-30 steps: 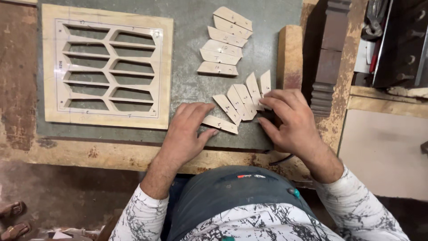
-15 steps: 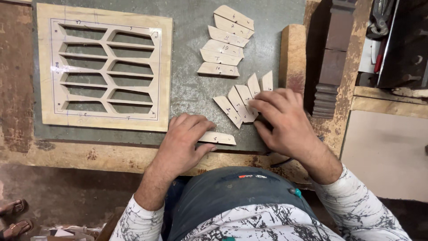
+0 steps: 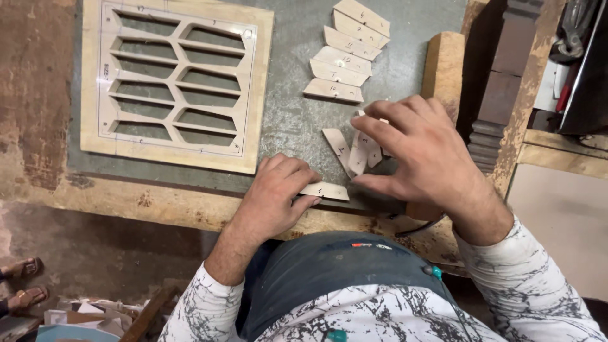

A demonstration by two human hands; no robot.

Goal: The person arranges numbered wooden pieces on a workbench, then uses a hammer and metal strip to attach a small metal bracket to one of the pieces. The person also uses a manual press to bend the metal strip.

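The right hand covered most of the fanned wooden pieces, so their count could not be told. The left hand hid one end of a single flat piece. At twelve o'clock the carved lattice panel ran off the edge. At eight o'clock, sandalled feet were cut off.

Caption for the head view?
Left hand pins one wooden piece; right hand fingers others beside lattice frame.
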